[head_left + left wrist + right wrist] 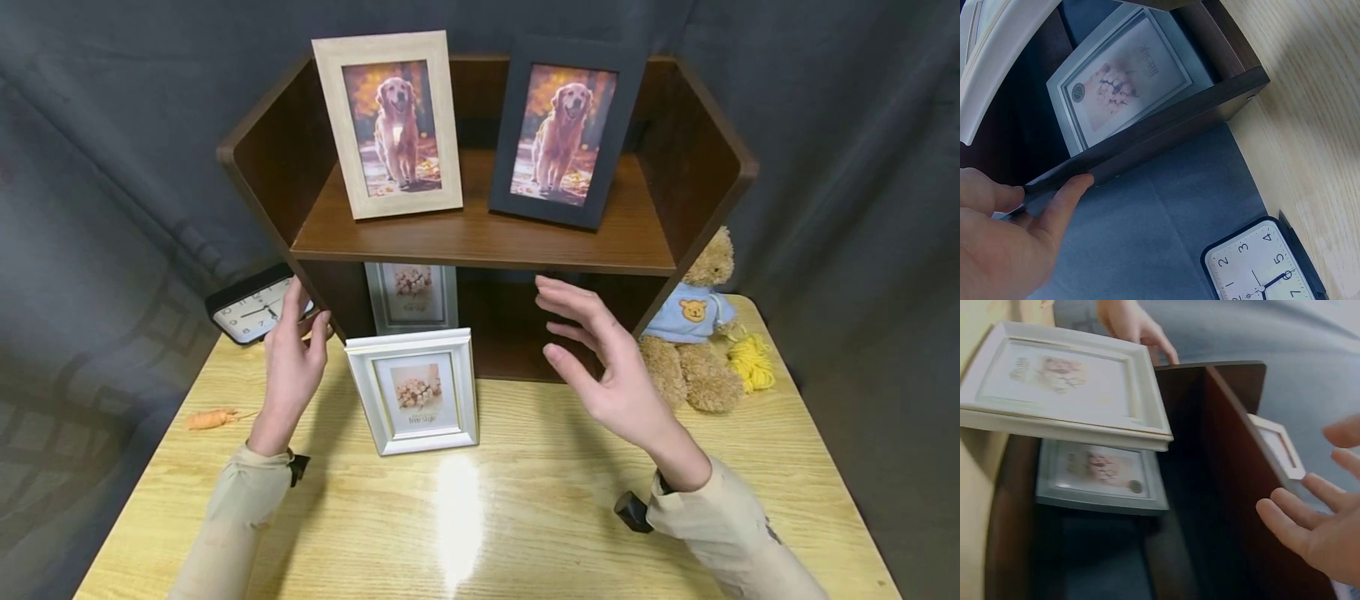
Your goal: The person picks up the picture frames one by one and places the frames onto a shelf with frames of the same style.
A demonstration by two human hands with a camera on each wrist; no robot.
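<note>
A dark brown two-tier shelf (pixel 480 242) stands on the table. My left hand (pixel 294 367) pinches the front edge of its left side panel; in the left wrist view the thumb and a finger (pixel 1072 197) lie on either side of the board. My right hand (pixel 611 375) hovers before the shelf's lower right part, fingers spread, holding nothing. A cream frame (pixel 397 204) and a black frame (pixel 551 208), both with dog photos, lean on the upper tier. Inside the lower tier stands a grey frame (pixel 377 300). In front of the shelf, a white frame (pixel 427 442) stands on the table.
A black-rimmed clock (pixel 251 312) leans left of the shelf, with a small orange carrot-like item (pixel 212 419) nearer on the table (pixel 540 517). To the right sit a teddy bear (pixel 690 312) in a blue top and some yellow yarn (pixel 750 364). Dark curtains hang around.
</note>
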